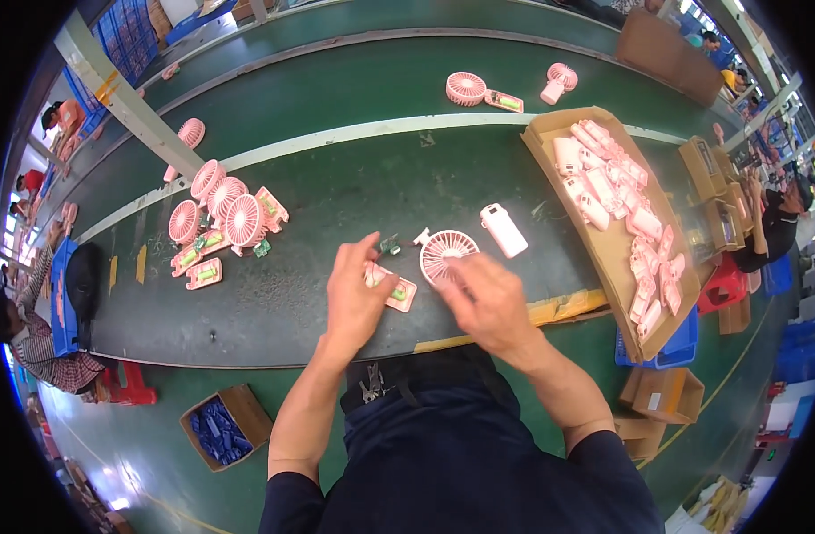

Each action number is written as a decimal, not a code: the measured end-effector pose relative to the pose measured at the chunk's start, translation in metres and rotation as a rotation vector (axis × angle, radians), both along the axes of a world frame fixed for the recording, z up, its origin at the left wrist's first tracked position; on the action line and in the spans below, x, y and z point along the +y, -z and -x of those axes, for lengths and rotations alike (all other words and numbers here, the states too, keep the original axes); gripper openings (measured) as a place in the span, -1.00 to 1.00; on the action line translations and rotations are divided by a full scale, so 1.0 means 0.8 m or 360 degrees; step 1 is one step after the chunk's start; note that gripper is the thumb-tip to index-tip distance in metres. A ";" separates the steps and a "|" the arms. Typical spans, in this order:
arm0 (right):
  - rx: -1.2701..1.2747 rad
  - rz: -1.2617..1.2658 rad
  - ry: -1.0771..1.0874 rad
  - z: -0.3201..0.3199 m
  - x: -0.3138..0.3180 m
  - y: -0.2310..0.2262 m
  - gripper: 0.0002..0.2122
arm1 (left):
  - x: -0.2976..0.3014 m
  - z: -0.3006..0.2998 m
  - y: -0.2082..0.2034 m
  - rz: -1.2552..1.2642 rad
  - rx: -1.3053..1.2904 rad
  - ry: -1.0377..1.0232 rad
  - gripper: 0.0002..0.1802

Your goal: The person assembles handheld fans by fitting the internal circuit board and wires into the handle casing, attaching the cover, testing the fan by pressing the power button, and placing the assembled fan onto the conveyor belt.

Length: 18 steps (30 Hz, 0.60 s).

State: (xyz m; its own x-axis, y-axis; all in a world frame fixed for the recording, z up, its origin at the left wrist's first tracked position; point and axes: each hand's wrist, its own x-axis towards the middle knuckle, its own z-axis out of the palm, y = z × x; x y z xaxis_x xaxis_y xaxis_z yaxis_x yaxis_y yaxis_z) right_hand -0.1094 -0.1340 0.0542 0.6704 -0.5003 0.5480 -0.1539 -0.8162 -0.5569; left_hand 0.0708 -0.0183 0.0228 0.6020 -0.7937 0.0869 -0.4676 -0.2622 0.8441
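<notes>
Ok, R grip [493, 297] @ fan [441, 253]

No words, numbers or signs can be read anywhere in view right now! Down at the lower right, a cardboard box [683, 402] carries a small pale patch [656, 400], and whether that's a label is impossible to tell at this size; over at the lower left, the blue packets [217, 432] are too small and blurred to give up any print.
</notes>
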 end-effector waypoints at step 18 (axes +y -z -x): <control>-0.0151 -0.1531 0.0115 0.059 0.025 0.041 -0.83 | -0.016 0.047 -0.022 0.0587 0.0032 0.0212 -0.70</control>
State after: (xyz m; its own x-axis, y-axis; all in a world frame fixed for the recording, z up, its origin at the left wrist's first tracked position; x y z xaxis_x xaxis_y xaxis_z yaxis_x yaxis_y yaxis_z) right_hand -0.1565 -0.1140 0.0216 0.5947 -0.8012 -0.0668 -0.1058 0.0044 -0.9944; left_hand 0.0329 -0.0313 0.0406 0.5002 -0.7827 0.3704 -0.4595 0.1226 0.8796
